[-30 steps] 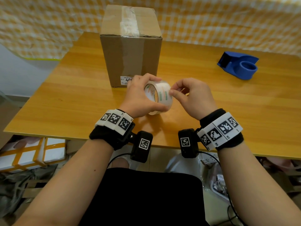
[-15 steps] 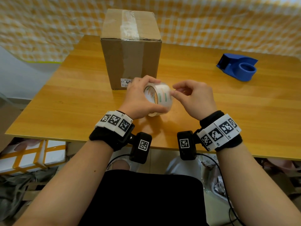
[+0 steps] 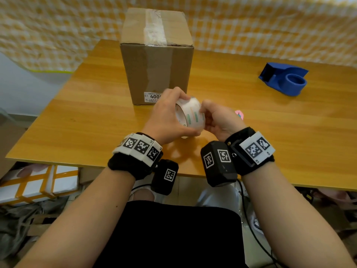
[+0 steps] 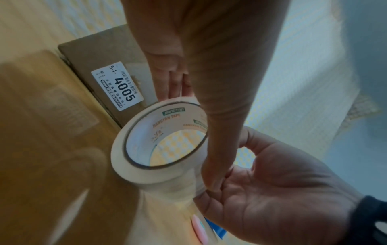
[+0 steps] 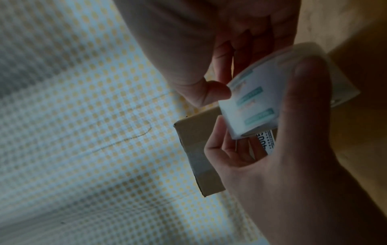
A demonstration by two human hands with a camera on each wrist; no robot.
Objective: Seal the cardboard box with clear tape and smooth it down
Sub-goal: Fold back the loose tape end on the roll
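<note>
**Tape roll held before box**

Above the table's (image 3: 81,117) near edge, the left hand (image 3: 166,117) grips the tape roll (image 3: 190,117), thumb below; the right hand (image 3: 220,122) touches its face, fingers curled; box (image 3: 156,72) at 12 o'clock, taped on top; dispenser (image 3: 284,78) at 2 o'clock.

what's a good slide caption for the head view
Both hands hold a clear tape roll before the cardboard box.
</note>
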